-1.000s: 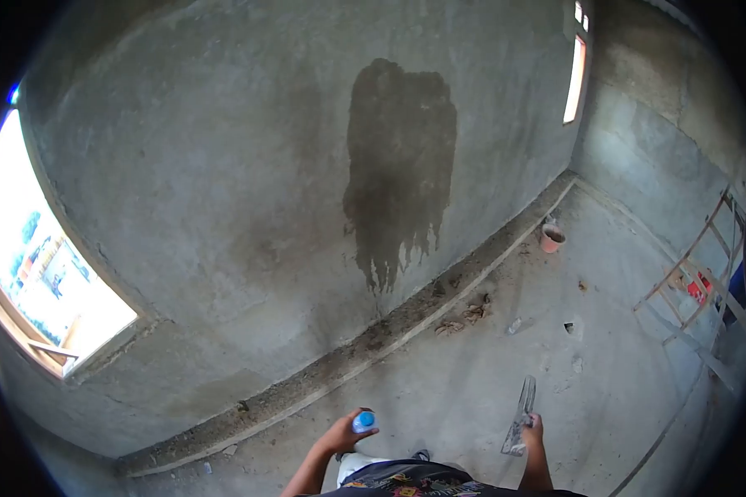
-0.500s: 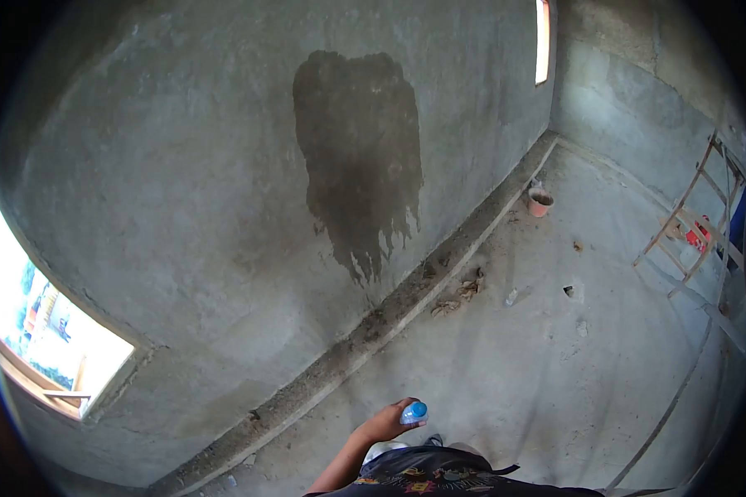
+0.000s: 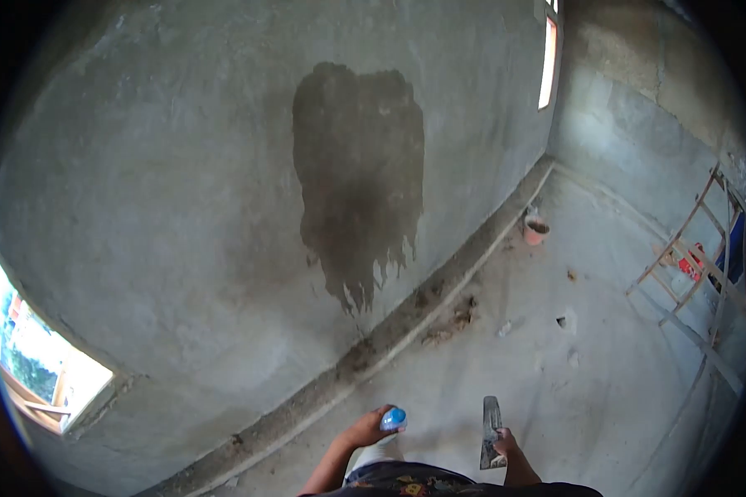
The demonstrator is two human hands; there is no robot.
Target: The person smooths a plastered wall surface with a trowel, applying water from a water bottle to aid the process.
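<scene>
My left hand (image 3: 366,429) is closed around a clear plastic bottle (image 3: 394,419) with a blue cap, low in the view in front of my body. To the right, my right hand (image 3: 506,444) grips a plastering trowel (image 3: 491,422) with a long, flat grey blade. Both hands are well away from the grey plastered wall (image 3: 199,215). A large dark wet patch (image 3: 358,157) marks that wall, with drips running down from its lower edge.
A raised ledge (image 3: 398,331) follows the wall's foot. An orange bucket (image 3: 536,232) stands near the far corner, and a wooden ladder-like frame (image 3: 688,248) leans at the right. Debris (image 3: 452,325) lies along the ledge. A window opening (image 3: 41,356) is at left.
My right hand has come into view with the trowel. My left hand, still on the bottle, sits slightly further left. The view has tilted up a little, so the wall and bucket appear lower.
</scene>
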